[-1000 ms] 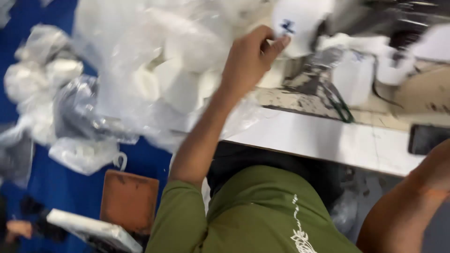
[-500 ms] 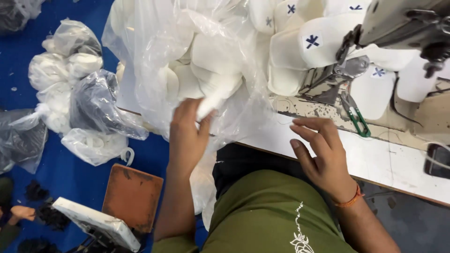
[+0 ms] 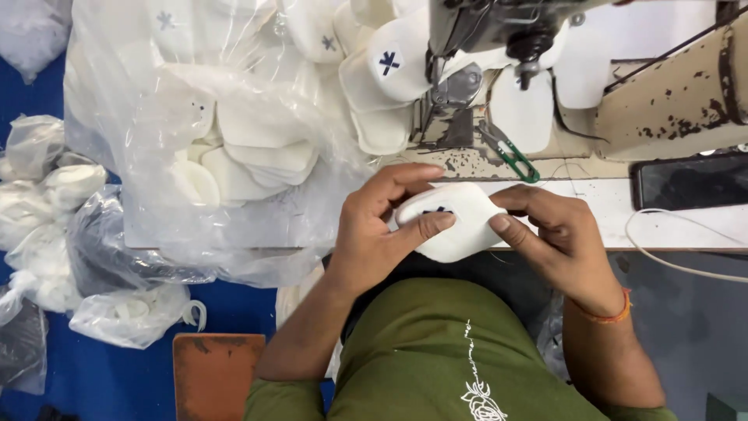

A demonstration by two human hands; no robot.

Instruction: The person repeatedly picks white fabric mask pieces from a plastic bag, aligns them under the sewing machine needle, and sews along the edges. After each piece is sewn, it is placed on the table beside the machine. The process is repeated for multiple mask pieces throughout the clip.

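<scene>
Both hands pinch one white padded fabric piece with a dark cross mark (image 3: 452,221) at the table's front edge, just before the sewing machine's needle head (image 3: 460,86). Left hand (image 3: 382,234) clamps thumb over fingers; right hand (image 3: 557,234) nips the right edge. Best kept flat, mark up. Room is tight: clear plastic bag of white pieces (image 3: 226,156) crowds left, green-handled snips (image 3: 510,156) and black phone (image 3: 689,181) sit right.

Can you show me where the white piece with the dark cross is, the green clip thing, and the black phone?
White piece (image 3: 460,226), head view, on its bare middle between the hands.
Green clip (image 3: 514,162), head view, on its handle.
Phone (image 3: 689,179), head view, on its screen.
</scene>
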